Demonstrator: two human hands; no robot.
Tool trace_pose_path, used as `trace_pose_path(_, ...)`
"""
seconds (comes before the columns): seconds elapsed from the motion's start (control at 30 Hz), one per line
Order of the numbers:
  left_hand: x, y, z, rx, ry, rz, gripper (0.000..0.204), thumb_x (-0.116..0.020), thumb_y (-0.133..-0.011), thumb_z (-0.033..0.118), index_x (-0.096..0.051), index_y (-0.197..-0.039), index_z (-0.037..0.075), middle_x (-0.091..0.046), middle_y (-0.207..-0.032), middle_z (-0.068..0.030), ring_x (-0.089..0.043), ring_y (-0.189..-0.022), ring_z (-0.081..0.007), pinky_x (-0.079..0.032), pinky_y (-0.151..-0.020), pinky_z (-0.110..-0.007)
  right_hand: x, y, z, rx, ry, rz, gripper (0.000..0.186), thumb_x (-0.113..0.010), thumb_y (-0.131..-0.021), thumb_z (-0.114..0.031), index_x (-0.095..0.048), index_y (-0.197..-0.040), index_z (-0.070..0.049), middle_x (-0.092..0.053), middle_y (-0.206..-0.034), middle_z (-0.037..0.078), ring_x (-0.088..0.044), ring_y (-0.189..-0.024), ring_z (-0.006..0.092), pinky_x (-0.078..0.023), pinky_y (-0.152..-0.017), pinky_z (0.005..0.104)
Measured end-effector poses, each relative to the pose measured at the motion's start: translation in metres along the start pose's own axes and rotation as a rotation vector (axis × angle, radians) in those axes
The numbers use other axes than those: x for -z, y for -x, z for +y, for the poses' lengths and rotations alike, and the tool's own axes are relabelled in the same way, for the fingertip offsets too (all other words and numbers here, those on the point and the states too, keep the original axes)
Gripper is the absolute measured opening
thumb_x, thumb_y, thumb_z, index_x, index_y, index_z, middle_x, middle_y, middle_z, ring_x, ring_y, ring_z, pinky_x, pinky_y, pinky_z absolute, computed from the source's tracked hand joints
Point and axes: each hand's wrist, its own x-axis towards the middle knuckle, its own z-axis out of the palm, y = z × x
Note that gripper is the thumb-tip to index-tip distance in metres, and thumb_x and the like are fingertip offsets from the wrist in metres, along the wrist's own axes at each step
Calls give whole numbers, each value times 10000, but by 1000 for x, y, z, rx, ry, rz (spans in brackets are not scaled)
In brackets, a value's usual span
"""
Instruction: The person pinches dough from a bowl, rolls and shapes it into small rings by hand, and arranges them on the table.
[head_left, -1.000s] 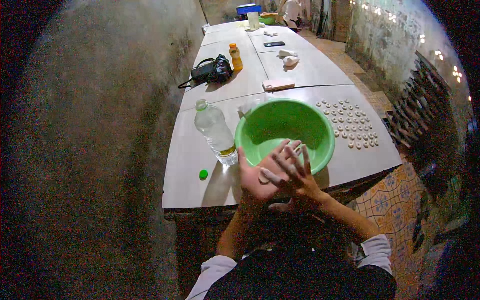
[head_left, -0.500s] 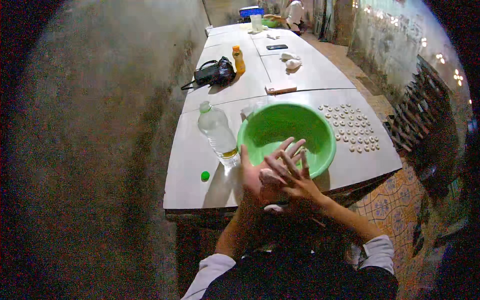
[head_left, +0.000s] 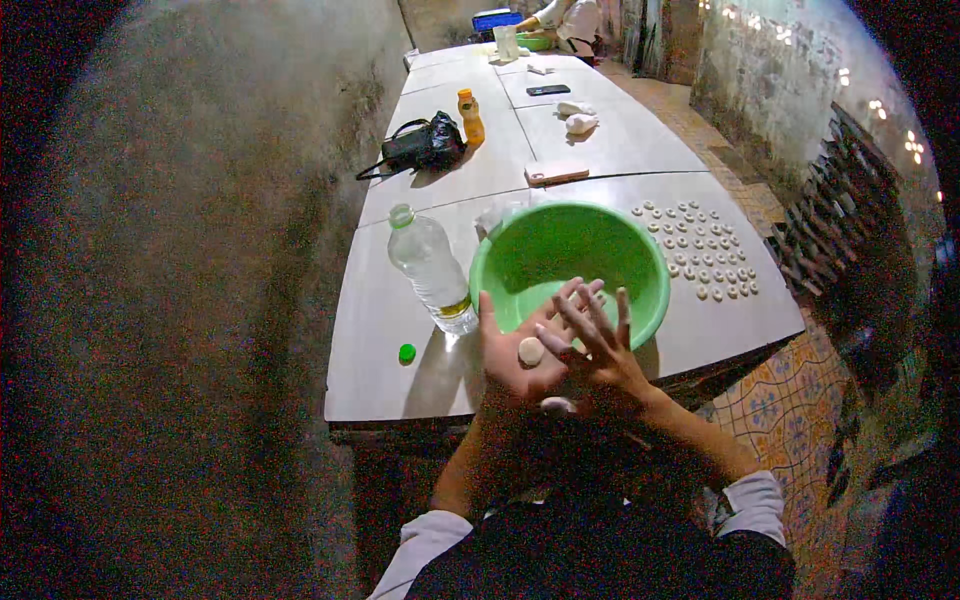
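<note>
Your open left hand (head_left: 512, 366) bears a pale dough disc (head_left: 531, 351) on its palm, near the green basin (head_left: 570, 240). Your right hand (head_left: 608, 362), fingers spread, has just uncovered it; pressing appears paused.

On the white table (head_left: 370, 385), a green basin (head_left: 560, 235) stood near, a clear bottle (head_left: 430, 265) and green cap (head_left: 407, 353) left, small pale rounds (head_left: 683, 243) right, a black bag (head_left: 425, 145) far left.
</note>
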Motion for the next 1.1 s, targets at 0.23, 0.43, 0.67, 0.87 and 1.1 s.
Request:
trace_pose_path(0.23,2,-1,2,42,39,-126,1093,-212,-707,829,-85,-1395,-11,-121,-1447,-218,-149,-1340,-342,-144,-1093,-442,-5,6,5,2,-32,65,703,-591,-711,-592,-453,-1276,-198,-259,-1423,158,-158,-1326,407,38,-1034,619)
trace_pose_path(0.43,10,-3,0,71,-1,-101,1093,-248,-704,828,-100,-1398,-4,-139,-1450,-203,-174,-1338,-319,-189,-1077,-443,-6,10,7,74,72,27,679,-555,-715,-572,-438,-1291,-232,-237,-1439,132,-144,-1333,395,2,-1027,644)
trace_pose_path(0.67,3,-1,-5,40,74,-22,1109,-278,-702,822,-72,-1384,-27,-115,-1431,-262,-223,-1308,-375,-224,-1066,-471,-6,10,2,117,196,-105,541,-474,-817,-457,-412,-1299,-219,-266,-1427,114,-195,-1322,376,3,-1025,651)
trace_pose_path(0.87,3,0,-4,14,60,-79,1107,-272,-707,819,-60,-1384,-32,-86,-1436,-264,-155,-1329,-380,-203,-1073,-477,-10,18,0,168,205,-95,629,-479,-764,-606,-453,-1272,-235,-299,-1409,98,-206,-1320,348,12,-1028,645)
trace_pose_path(1.1,9,-2,-6,40,-53,-114,1096,-224,-707,829,-54,-1402,-1,-117,-1450,-217,-135,-1346,-324,-158,-1085,-434,-1,14,3,-6,40,-62,727,-549,-695,-650,-451,-1278,-226,-273,-1419,140,-165,-1335,366,14,-1041,619)
